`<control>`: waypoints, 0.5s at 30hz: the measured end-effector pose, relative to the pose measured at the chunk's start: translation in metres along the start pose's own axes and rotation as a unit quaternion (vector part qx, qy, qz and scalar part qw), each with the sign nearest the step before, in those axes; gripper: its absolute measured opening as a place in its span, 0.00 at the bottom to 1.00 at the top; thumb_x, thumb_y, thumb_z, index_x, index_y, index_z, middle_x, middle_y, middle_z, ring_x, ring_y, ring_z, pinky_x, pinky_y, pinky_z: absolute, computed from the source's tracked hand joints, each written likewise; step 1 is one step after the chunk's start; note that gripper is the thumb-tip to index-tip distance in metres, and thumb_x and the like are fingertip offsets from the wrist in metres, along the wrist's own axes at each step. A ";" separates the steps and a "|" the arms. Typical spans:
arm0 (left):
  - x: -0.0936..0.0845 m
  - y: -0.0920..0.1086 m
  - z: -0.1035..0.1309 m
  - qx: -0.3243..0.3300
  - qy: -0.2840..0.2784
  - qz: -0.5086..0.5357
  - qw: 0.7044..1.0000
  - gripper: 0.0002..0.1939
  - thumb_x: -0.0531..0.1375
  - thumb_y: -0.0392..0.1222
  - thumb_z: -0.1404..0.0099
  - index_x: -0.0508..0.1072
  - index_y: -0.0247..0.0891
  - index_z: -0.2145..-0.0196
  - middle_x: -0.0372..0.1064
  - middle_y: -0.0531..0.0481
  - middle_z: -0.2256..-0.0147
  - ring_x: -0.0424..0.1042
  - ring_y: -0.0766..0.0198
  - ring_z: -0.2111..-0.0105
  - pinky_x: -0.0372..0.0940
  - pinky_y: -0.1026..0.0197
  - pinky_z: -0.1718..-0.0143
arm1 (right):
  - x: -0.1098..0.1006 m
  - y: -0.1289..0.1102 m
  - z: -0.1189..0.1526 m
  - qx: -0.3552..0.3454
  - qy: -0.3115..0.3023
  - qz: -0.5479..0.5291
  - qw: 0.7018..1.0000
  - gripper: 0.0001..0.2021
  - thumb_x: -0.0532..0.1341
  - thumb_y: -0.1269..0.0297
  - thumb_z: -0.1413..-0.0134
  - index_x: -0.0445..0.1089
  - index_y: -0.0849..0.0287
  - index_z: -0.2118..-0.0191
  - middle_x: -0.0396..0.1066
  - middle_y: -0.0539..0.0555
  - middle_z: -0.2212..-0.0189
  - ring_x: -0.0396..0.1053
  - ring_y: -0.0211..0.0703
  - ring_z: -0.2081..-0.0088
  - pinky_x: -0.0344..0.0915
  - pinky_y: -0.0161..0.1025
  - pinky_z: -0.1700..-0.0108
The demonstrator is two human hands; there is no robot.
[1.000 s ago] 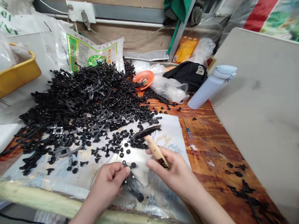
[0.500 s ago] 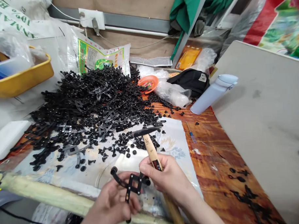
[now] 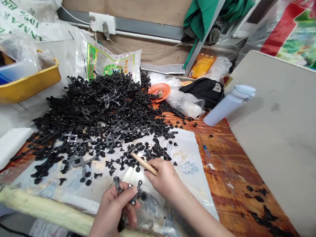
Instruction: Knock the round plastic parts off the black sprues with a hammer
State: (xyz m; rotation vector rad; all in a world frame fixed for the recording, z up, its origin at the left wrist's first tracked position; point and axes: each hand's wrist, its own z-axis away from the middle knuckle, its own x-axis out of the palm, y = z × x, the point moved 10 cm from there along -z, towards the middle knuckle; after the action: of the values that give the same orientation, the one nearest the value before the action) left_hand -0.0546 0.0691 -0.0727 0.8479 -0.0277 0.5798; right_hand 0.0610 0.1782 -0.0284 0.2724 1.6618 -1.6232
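My left hand (image 3: 111,208) is closed around a black jointed linkage (image 3: 133,197) with silver rivets, its thumb pressing on the middle. Round-ended arms of the linkage stick out past the fingers. To the right and slightly farther away, my right hand (image 3: 162,175) grips a hammer (image 3: 145,164) by its pale wooden handle. The handle points up and left toward loose black studs (image 3: 122,163) on the sheet. I cannot clearly make out the hammer's head against the dark parts. A large pile of black linkages (image 3: 105,106) lies beyond both hands.
A pale sheet (image 3: 189,155) covers part of the wooden table (image 3: 227,175). A screwdriver (image 3: 205,146), a light blue bottle (image 3: 228,105) and an orange dish (image 3: 161,90) stand or lie rightward. A yellow bin (image 3: 24,87) is left; a grey panel (image 3: 282,128) borders the right.
My right hand has swung the hammer down and left, away from the left hand, toward the loose studs. The linkage has turned in my left hand, whose thumb now lies over it.
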 end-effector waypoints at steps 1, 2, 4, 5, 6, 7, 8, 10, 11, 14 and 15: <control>0.000 -0.001 -0.001 -0.004 0.002 -0.002 1.000 0.18 0.69 0.48 0.54 0.63 0.38 0.80 0.69 0.53 0.87 0.60 0.70 0.92 0.54 0.70 0.90 | 0.002 0.002 0.004 0.006 -0.002 0.003 1.000 0.05 0.60 0.73 0.55 0.72 0.59 0.75 0.68 0.50 0.76 0.63 0.41 0.71 0.57 0.38 0.66; 0.000 -0.001 -0.002 -0.007 0.004 -0.005 1.000 0.18 0.69 0.48 0.54 0.63 0.38 0.80 0.70 0.53 0.87 0.60 0.70 0.93 0.54 0.69 0.90 | 0.003 0.004 0.009 0.014 -0.004 0.003 1.000 0.04 0.60 0.74 0.55 0.72 0.59 0.74 0.68 0.50 0.76 0.63 0.41 0.72 0.57 0.38 0.67; 0.000 -0.002 -0.005 -0.006 0.010 -0.008 1.000 0.18 0.69 0.49 0.55 0.63 0.38 0.80 0.70 0.53 0.87 0.59 0.70 0.93 0.54 0.69 0.91 | 0.003 0.009 0.016 0.032 -0.010 -0.007 0.999 0.04 0.60 0.73 0.55 0.72 0.59 0.73 0.68 0.50 0.77 0.63 0.39 0.73 0.56 0.36 0.69; 0.000 -0.002 -0.006 -0.004 0.012 -0.010 1.000 0.18 0.69 0.49 0.55 0.64 0.38 0.80 0.69 0.53 0.87 0.59 0.71 0.93 0.53 0.70 0.91 | 0.003 0.012 0.018 0.041 -0.014 -0.016 0.999 0.04 0.61 0.73 0.55 0.72 0.59 0.72 0.67 0.49 0.78 0.62 0.39 0.74 0.56 0.35 0.70; 0.001 -0.002 -0.007 -0.001 0.013 -0.012 1.000 0.18 0.69 0.49 0.55 0.64 0.38 0.80 0.69 0.53 0.87 0.59 0.71 0.93 0.53 0.70 0.91 | 0.001 0.014 0.019 0.050 -0.018 -0.027 0.998 0.04 0.61 0.73 0.56 0.72 0.59 0.72 0.67 0.48 0.79 0.62 0.38 0.75 0.56 0.34 0.72; 0.002 -0.002 -0.009 0.002 0.013 -0.015 1.000 0.18 0.69 0.48 0.54 0.64 0.38 0.80 0.69 0.54 0.87 0.59 0.71 0.93 0.53 0.70 0.92 | -0.001 0.017 0.021 0.057 -0.021 -0.039 0.997 0.04 0.61 0.72 0.56 0.72 0.60 0.70 0.67 0.47 0.79 0.62 0.37 0.76 0.56 0.33 0.73; 0.004 -0.001 -0.010 0.004 0.010 -0.017 1.000 0.18 0.69 0.48 0.54 0.64 0.38 0.80 0.69 0.54 0.87 0.59 0.71 0.93 0.53 0.70 0.92 | -0.004 0.020 0.022 0.065 -0.021 -0.053 0.996 0.06 0.61 0.72 0.56 0.72 0.60 0.68 0.67 0.47 0.78 0.62 0.37 0.76 0.56 0.33 0.73; 0.009 0.000 -0.011 0.005 0.003 -0.021 1.000 0.18 0.69 0.48 0.54 0.64 0.38 0.80 0.70 0.53 0.86 0.59 0.71 0.93 0.53 0.70 0.93 | -0.015 0.027 0.025 0.080 -0.006 -0.094 0.992 0.08 0.62 0.68 0.54 0.72 0.61 0.65 0.67 0.48 0.76 0.62 0.37 0.75 0.57 0.33 0.72; 0.011 0.001 -0.012 0.005 0.003 -0.023 1.000 0.18 0.69 0.47 0.55 0.64 0.38 0.80 0.70 0.53 0.86 0.59 0.71 0.93 0.53 0.70 0.93 | -0.021 0.030 0.027 0.085 0.007 -0.118 0.989 0.09 0.62 0.65 0.53 0.72 0.61 0.64 0.66 0.48 0.76 0.62 0.38 0.74 0.58 0.34 0.71; 0.014 0.004 -0.014 0.005 0.007 -0.031 0.999 0.19 0.70 0.47 0.56 0.63 0.38 0.80 0.70 0.52 0.87 0.58 0.71 0.94 0.54 0.69 0.93 | -0.033 0.037 0.036 0.079 0.036 -0.181 0.980 0.11 0.59 0.58 0.48 0.70 0.61 0.67 0.62 0.48 0.77 0.59 0.38 0.74 0.56 0.34 0.71; 0.015 0.004 -0.014 0.005 0.010 -0.032 0.999 0.19 0.70 0.48 0.57 0.63 0.38 0.80 0.70 0.52 0.87 0.58 0.71 0.94 0.54 0.69 0.93 | -0.035 0.038 0.038 0.076 0.037 -0.190 0.978 0.11 0.57 0.57 0.46 0.68 0.60 0.70 0.60 0.47 0.78 0.58 0.37 0.74 0.55 0.34 0.72</control>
State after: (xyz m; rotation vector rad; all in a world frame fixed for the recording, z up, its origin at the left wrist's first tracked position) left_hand -0.0470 0.0880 -0.0754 0.8508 0.0207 0.5280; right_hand 0.1233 0.1616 -0.0301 0.0945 1.7247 -2.0503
